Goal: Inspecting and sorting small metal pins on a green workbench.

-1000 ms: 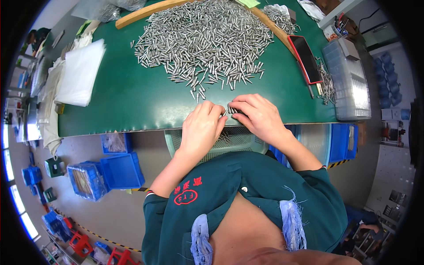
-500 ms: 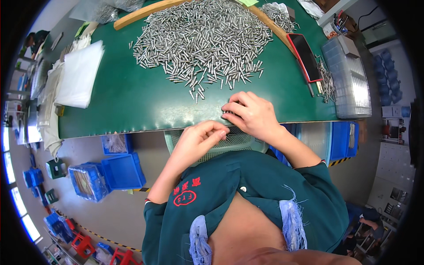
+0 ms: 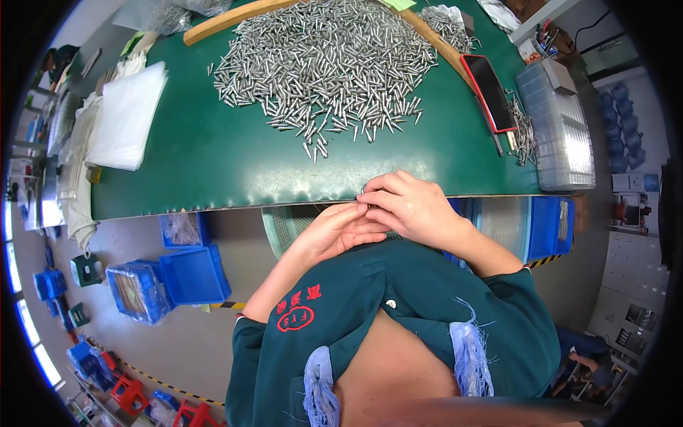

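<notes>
A big heap of small, silvery, tapered metal pins (image 3: 327, 67) lies on the green tabletop (image 3: 206, 156). Just off the table's front edge my two hands meet. My left hand (image 3: 340, 231) is turned palm up, its fingers stretched out and lying under the other hand. My right hand (image 3: 409, 206) bends over it from the right, thumb and fingers closed together on a few small metal pins, mostly hidden between the fingers. Whether any pins rest in the left palm cannot be seen. A few stray pins (image 3: 316, 151) lie between the heap and my hands.
Wooden bars (image 3: 235, 19) border the heap at the back. At the right lie a red-framed phone (image 3: 491, 92), loose pins and stacked clear plastic trays (image 3: 558, 128). White sheets (image 3: 128, 117) lie at the left. Below the edge stand a pale green basket (image 3: 277, 231) and blue bins (image 3: 192, 274).
My right hand has drawn back from the tabletop toward me, over the left. My left hand has turned palm up, its fingers straightening and moving right beneath the right hand.
</notes>
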Demonstrator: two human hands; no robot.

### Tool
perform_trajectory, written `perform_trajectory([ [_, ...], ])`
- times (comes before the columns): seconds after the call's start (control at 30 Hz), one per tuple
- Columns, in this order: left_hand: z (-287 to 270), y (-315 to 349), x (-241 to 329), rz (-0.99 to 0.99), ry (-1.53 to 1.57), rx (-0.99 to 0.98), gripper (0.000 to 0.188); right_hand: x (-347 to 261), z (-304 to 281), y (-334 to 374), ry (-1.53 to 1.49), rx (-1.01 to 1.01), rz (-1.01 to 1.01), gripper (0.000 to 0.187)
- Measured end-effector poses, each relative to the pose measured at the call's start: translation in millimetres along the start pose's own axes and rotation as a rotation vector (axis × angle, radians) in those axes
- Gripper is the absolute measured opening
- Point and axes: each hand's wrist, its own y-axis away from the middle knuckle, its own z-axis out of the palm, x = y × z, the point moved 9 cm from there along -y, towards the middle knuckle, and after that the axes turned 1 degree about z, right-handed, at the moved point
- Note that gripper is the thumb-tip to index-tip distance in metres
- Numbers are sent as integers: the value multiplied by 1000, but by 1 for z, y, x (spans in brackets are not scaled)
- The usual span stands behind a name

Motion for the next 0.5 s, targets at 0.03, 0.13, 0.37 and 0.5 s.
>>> perform_trajectory([
  [0.03, 1, 0, 1, 13, -8, 33, 36, 1, -1, 1, -1, -2, 1, 24],
  [0.13, 3, 0, 2, 14, -85, 34, 39, 15, 6, 1, -33, -103, 115, 27],
  [0.37, 6, 1, 8, 35, -350, 25, 40, 21, 8, -2, -263, -139, 229, 38],
  [0.5, 20, 8, 28, 136, -506, 64, 39, 29, 11, -4, -473, -132, 254, 38],
])
